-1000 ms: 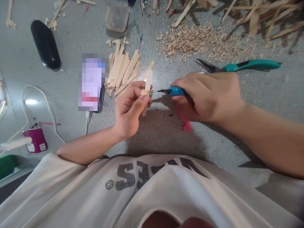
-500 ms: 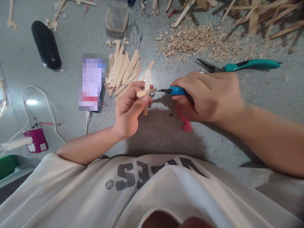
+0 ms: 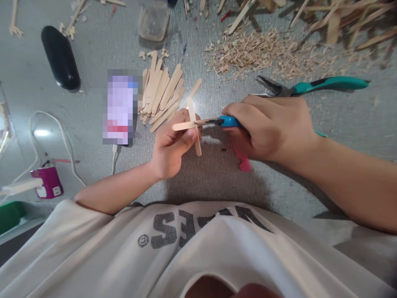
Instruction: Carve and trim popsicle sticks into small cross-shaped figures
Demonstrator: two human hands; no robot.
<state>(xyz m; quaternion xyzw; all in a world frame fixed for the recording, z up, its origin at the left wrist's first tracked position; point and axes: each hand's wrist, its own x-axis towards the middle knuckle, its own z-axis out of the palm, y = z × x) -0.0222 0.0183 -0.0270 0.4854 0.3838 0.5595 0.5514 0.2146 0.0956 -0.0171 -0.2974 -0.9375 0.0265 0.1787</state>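
Note:
My left hand (image 3: 169, 145) pinches craft sticks (image 3: 191, 109) joined in a cross, thumb near their crossing point. In my right hand (image 3: 269, 124) is a blue utility knife (image 3: 229, 121), its fingers wrapped round the body. The thin dark blade points left and meets the cross's right arm, close to the crossing. A pink flat piece (image 3: 244, 161) lies on the table below my right hand, partly hidden by it. Teal-handled pliers (image 3: 328, 84) lie just beyond that hand.
Loose craft sticks (image 3: 159, 91) are fanned out beyond my left hand, beside a phone (image 3: 120, 109) on a cable. Wood shavings (image 3: 254, 51) are heaped at the back. Around stand a clear container (image 3: 153, 22), a black case (image 3: 61, 58) and a purple adapter (image 3: 49, 182).
The blade has come against the stick cross, where there was a small gap before. My left hand has tilted the cross, its lower end swinging right.

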